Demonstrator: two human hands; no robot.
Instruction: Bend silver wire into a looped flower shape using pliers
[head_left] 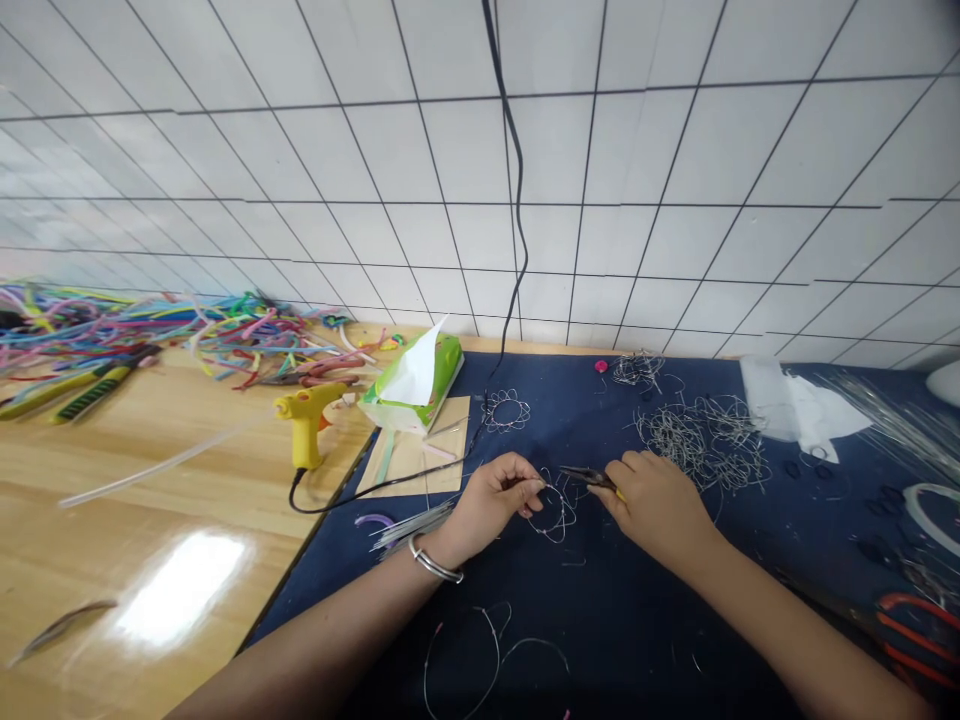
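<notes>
Between the thumb and fingers of my left hand [504, 497] is a small wire ring with looped petals [556, 520], held just above the dark blue cloth. My right hand [660, 505] is wrapped round a pair of pliers [586, 474] with dark jaws and a bit of yellow handle showing. The jaws point left toward the ring's upper edge; whether they touch it I cannot tell. A similar flower-shaped wire ring [507, 411] lies farther back on the cloth. Nearer to me rests a larger loose loop of thin wire [498, 650].
Left of my hands are a yellow glue gun [306, 425] with its black cord, a green tissue pack [420, 380] and a cardboard sheet [367, 472]. Tangled wire [701, 440] lies at back right. Red-handled scissors [915, 630] sit at right. Colourful pipe cleaners [150, 335] pile up far left.
</notes>
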